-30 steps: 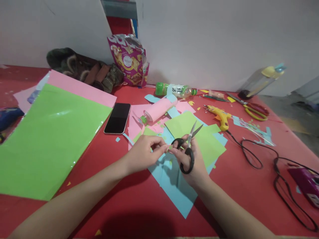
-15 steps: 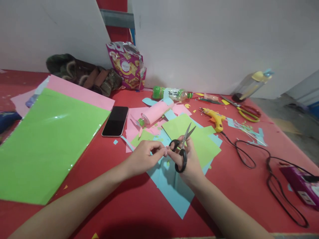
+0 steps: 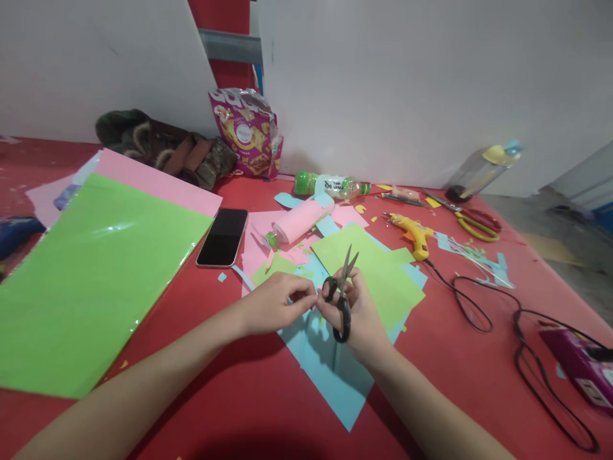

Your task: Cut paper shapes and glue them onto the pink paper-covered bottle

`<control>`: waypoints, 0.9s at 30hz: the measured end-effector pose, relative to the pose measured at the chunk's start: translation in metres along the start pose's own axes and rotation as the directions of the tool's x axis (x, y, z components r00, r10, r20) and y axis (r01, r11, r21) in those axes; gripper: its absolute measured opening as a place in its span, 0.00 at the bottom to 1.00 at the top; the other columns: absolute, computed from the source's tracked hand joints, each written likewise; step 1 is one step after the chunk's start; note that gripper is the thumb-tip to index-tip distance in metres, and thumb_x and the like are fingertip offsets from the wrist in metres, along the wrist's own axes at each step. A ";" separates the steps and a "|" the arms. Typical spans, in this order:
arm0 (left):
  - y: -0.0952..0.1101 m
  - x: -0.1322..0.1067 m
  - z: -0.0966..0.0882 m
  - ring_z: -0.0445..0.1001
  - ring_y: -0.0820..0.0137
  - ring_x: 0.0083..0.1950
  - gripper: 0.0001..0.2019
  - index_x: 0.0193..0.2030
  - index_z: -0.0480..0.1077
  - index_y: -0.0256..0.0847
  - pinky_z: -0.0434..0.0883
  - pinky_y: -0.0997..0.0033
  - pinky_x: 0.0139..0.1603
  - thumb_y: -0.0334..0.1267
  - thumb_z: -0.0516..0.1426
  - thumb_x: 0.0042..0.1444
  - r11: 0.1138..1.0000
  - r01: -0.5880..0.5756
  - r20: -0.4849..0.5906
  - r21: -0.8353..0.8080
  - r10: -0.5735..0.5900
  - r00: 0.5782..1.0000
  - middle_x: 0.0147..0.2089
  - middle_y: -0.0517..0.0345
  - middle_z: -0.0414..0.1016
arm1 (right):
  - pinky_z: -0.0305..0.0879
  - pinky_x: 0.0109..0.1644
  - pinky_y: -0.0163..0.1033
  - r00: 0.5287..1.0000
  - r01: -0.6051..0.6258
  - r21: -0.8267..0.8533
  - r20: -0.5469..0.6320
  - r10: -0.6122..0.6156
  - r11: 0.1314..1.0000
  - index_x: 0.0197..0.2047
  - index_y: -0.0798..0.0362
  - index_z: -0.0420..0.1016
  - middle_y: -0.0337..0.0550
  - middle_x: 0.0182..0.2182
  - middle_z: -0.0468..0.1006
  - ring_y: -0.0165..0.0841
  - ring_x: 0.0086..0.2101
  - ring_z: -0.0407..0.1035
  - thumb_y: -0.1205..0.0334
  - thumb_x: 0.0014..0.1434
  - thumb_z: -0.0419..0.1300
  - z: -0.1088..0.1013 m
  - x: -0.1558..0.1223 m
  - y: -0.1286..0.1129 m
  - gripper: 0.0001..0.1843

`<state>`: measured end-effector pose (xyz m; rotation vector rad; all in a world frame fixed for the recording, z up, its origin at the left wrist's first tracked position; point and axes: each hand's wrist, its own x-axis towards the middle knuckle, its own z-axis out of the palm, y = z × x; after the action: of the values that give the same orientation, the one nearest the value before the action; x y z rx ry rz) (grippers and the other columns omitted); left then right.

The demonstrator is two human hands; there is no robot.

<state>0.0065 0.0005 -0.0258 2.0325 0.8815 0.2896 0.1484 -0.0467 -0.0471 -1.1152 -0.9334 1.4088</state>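
Note:
My right hand [image 3: 361, 313] has black-handled scissors [image 3: 343, 287] hooked over its fingers, the blades pointing up and slightly apart. My left hand [image 3: 278, 300] is closed in a pinch, its thumb and forefinger meeting the right fingertips. Between the fingertips a small bit of pink paper [image 3: 314, 306] shows, mostly hidden. Below both hands lies light blue paper [image 3: 345, 396]. A light green sheet [image 3: 383, 275] rests just beyond the right hand. Farther off is a bottle wrapped in pink paper [image 3: 304, 220], lying on its side with a green cap.
A phone [image 3: 223, 237] and a large green sheet in plastic [image 3: 96, 281] lie left. At right are a yellow glue gun [image 3: 412, 233], its black cord [image 3: 460, 300] and a purple box [image 3: 579, 367]. Behind stand a snack bag [image 3: 246, 134] and a green-capped bottle [image 3: 335, 185].
The scissors have shifted slightly left and turned more upright in my right hand. The pink paper between my fingertips shows less. The whole view has moved a little.

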 end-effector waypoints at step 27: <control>-0.005 -0.001 -0.015 0.62 0.78 0.25 0.11 0.23 0.63 0.35 0.60 0.80 0.27 0.36 0.48 0.53 0.998 0.045 -0.288 -0.045 -0.056 0.956 0.21 0.62 0.63 | 0.53 0.28 0.33 0.978 -0.135 -0.110 0.143 0.150 0.985 0.34 0.49 0.52 0.31 0.24 0.60 0.25 0.24 0.57 0.58 0.45 0.62 -0.003 0.000 0.001 0.20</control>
<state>-0.0045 0.0110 -0.0202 1.9580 1.0962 0.5825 0.1514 -0.0466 -0.0486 -1.1813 -1.0579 1.5956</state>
